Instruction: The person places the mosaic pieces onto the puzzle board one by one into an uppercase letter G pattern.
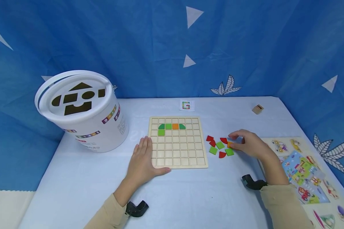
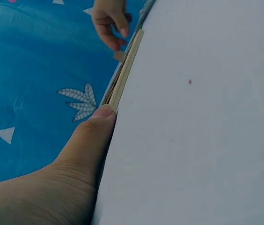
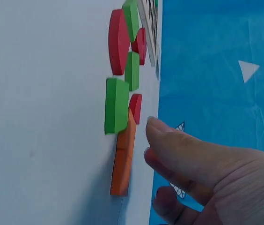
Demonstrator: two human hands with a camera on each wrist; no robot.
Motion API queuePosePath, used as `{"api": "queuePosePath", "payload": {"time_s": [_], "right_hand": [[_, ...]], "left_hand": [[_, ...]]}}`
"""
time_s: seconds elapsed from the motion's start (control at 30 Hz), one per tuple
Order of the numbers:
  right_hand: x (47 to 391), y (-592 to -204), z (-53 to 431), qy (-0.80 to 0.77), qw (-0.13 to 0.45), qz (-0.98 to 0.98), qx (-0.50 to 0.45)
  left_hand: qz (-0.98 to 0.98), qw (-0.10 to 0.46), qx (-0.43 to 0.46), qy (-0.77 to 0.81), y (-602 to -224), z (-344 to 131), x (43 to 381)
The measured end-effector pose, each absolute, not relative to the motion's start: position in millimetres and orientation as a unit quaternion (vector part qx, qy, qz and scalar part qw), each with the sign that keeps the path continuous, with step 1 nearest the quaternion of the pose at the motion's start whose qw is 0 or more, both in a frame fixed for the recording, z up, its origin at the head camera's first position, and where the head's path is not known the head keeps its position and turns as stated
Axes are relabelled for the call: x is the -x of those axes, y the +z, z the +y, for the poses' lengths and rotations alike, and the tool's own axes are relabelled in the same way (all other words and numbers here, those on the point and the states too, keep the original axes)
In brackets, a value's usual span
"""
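A wooden grid board [image 1: 177,149] lies flat on the table. Two dark green rounded pieces [image 1: 182,127], light green squares [image 1: 168,126] and one orange square [image 1: 175,126] sit in its upper cells. My left hand [image 1: 141,162] rests along the board's left edge with fingers straight, its thumb [image 2: 87,140] against the front edge. To the right of the board lie loose red pieces [image 1: 222,155], green squares [image 1: 229,152] and orange pieces [image 3: 124,159]. Over the orange ones is my right hand [image 1: 247,143], thumb and fingers apart, nothing between them in the right wrist view.
Behind the board lies a small card [image 1: 187,105] with a coloured G-like pattern. A white bucket [image 1: 111,133] with shaped holes in its lid stands at left. A picture puzzle board [image 1: 309,178] lies at right, and a small wooden block [image 1: 257,109] at the back right.
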State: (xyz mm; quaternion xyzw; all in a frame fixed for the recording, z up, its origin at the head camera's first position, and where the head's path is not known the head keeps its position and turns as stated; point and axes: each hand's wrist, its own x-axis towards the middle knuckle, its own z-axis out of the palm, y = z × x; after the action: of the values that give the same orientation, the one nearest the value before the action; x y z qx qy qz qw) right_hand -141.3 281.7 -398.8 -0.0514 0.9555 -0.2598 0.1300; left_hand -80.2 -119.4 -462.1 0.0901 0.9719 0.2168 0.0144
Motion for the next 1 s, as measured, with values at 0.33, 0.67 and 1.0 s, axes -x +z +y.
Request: {"api": "queuePosePath", "payload": {"time_s": [0.33,0.67,1.0], "right_hand": [[140.2,-401.8,286.6,-0.25,0.145,0.956,0.046],[141.3,-407.7,290.9,-0.283,0.14,0.948,0.031],[155.0,-405.4,285.6,-0.324,0.12,0.938,0.038]], "left_hand": [[0.972,0.016,-0.088,0.217,-462.9,-119.5,80.6],[0.972,0.02,-0.086,0.217,-462.3,-119.3,80.4],[0.972,0.02,-0.087,0.218,-462.9,-119.5,80.9]]}}
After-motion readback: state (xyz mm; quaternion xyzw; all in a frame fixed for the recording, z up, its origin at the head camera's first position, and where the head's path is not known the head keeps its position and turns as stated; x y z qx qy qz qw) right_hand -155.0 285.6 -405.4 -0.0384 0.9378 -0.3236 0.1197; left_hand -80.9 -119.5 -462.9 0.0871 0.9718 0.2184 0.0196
